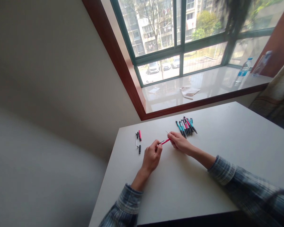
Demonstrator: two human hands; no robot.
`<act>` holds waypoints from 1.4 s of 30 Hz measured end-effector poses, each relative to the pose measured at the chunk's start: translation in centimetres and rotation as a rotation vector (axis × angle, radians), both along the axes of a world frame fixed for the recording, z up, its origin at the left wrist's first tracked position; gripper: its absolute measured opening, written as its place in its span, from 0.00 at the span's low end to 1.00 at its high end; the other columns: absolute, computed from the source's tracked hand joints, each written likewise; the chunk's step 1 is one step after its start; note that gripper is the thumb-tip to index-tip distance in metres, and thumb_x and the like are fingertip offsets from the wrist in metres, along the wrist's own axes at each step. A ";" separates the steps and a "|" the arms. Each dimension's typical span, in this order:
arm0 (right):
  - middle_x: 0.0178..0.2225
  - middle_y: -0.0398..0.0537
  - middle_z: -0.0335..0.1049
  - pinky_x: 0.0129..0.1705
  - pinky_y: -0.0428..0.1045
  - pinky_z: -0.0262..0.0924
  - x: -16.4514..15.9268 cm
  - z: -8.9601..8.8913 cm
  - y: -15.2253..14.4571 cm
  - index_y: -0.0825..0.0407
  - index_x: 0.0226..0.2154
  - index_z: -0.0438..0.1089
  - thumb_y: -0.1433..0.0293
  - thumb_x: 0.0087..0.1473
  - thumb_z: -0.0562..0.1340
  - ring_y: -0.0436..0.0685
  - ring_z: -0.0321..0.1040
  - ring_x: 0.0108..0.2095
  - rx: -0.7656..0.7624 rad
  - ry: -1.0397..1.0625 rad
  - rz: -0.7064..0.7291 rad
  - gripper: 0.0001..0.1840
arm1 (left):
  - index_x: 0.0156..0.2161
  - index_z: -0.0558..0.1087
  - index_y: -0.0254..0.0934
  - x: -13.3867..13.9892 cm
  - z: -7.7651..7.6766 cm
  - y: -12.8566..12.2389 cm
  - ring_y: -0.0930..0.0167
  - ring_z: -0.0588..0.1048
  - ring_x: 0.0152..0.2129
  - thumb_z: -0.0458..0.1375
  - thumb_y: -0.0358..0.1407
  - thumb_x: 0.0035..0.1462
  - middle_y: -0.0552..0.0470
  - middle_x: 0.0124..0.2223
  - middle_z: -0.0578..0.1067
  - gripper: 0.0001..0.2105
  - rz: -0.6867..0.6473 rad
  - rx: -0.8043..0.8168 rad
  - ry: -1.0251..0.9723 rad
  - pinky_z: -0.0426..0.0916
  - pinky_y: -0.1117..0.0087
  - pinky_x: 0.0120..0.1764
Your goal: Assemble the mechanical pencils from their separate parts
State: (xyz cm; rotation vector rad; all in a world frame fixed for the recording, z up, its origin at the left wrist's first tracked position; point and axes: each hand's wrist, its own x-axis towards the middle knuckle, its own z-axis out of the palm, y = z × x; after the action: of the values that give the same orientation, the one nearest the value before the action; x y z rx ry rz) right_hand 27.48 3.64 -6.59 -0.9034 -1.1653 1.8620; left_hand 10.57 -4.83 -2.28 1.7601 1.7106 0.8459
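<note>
A red pen barrel (pixel 165 141) with a dark clip spans the gap between my two hands above the table. My left hand (pixel 152 155) is closed around its clip end. The fingers of my right hand (pixel 179 142) pinch the other end, and a thin pale tip, perhaps of a refill, pokes out above them. Left of my hands lie loose pen parts: a red barrel (pixel 140 135), a short black piece (pixel 137 135), a thin white refill (pixel 135 139) and a black grip (pixel 139 149). Just beyond my right hand rests a group of several teal and red pens (pixel 186 126).
The white table (pixel 191 186) meets a wall (pixel 61 94) on the left. Behind it, a window sill (pixel 165 97) bears a crumpled cloth (pixel 189 92), a small white paper (pixel 154 90) and a water bottle (pixel 243 70). A curtain (pixel 272 94) hangs at the right.
</note>
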 end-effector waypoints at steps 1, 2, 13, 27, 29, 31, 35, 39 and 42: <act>0.18 0.33 0.52 0.19 0.45 0.32 0.0 0.0 -0.1 0.48 0.25 0.57 0.52 0.54 0.68 0.44 0.43 0.16 -0.011 0.018 0.016 0.24 | 0.33 0.66 0.40 0.0 0.0 0.0 0.73 0.58 0.20 0.47 0.46 0.69 0.61 0.22 0.57 0.15 0.014 0.025 -0.023 0.51 0.72 0.27; 0.18 0.33 0.51 0.20 0.45 0.32 0.0 0.1 -0.2 0.48 0.25 0.56 0.51 0.53 0.68 0.44 0.42 0.17 -0.026 0.038 0.038 0.25 | 0.35 0.67 0.40 -0.1 0.1 -0.1 0.74 0.58 0.20 0.47 0.47 0.69 0.61 0.22 0.58 0.16 0.029 0.052 -0.044 0.51 0.72 0.27; 0.22 0.33 0.54 0.22 0.44 0.32 0.0 0.5 -1.4 0.50 0.30 0.60 0.53 0.52 0.72 0.43 0.38 0.19 -0.243 0.239 0.230 0.25 | 0.42 0.74 0.38 -0.4 0.2 -0.3 0.74 0.57 0.19 0.51 0.50 0.68 0.60 0.22 0.60 0.18 0.168 0.196 -0.069 0.53 0.73 0.26; 0.28 0.39 0.70 0.21 0.46 0.33 0.1 0.7 -0.8 0.51 0.34 0.66 0.52 0.52 0.71 0.42 0.39 0.18 -0.064 0.115 0.106 0.22 | 0.46 0.77 0.38 -1.6 0.3 -0.1 0.74 0.56 0.19 0.52 0.48 0.67 0.60 0.22 0.61 0.17 0.285 0.308 -0.129 0.53 0.73 0.25; 0.31 0.43 0.75 0.20 0.46 0.35 0.1 0.8 -0.7 0.51 0.34 0.68 0.50 0.53 0.70 0.43 0.41 0.17 0.043 0.020 0.054 0.23 | 0.46 0.77 0.38 -2.4 0.5 0.0 0.74 0.55 0.19 0.54 0.48 0.67 0.60 0.21 0.60 0.17 0.308 0.354 -0.144 0.53 0.73 0.25; 0.34 0.48 0.79 0.20 0.47 0.36 0.1 0.9 -0.7 0.52 0.34 0.69 0.49 0.53 0.69 0.43 0.42 0.17 0.101 -0.058 0.024 0.23 | 0.47 0.78 0.37 -3.3 0.6 -0.1 0.74 0.55 0.19 0.55 0.48 0.66 0.60 0.21 0.58 0.17 0.333 0.380 -0.150 0.53 0.73 0.25; 0.35 0.50 0.81 0.21 0.47 0.36 0.0 1.0 -0.8 0.52 0.33 0.71 0.49 0.52 0.70 0.44 0.43 0.17 0.121 -0.144 0.034 0.22 | 0.50 0.80 0.37 -5.2 0.5 -0.7 0.74 0.53 0.19 0.57 0.47 0.65 0.61 0.21 0.55 0.18 0.363 0.426 -0.119 0.51 0.73 0.24; 0.33 0.49 0.81 0.24 0.47 0.46 0.0 1.0 -0.8 0.52 0.32 0.75 0.51 0.51 0.70 0.49 0.57 0.22 0.218 -0.185 0.044 0.20 | 0.49 0.82 0.36 -7.2 0.2 -2.0 0.75 0.53 0.19 0.60 0.46 0.62 0.61 0.22 0.53 0.19 0.420 0.522 -0.001 0.53 0.73 0.25; 0.32 0.48 0.80 0.34 0.49 0.57 0.0 0.8 -0.8 0.51 0.31 0.76 0.55 0.51 0.71 0.55 0.69 0.32 0.319 -0.221 0.053 0.16 | 0.49 0.83 0.36 -8.7 0.1 -3.5 0.76 0.54 0.18 0.61 0.46 0.61 0.61 0.22 0.53 0.18 0.464 0.569 0.085 0.53 0.74 0.24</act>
State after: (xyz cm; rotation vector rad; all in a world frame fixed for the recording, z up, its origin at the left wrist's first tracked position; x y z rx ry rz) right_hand 27.51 2.89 -5.76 -0.9166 -1.5824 1.5832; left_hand 1.85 -8.32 -2.20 1.7692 2.1227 1.6086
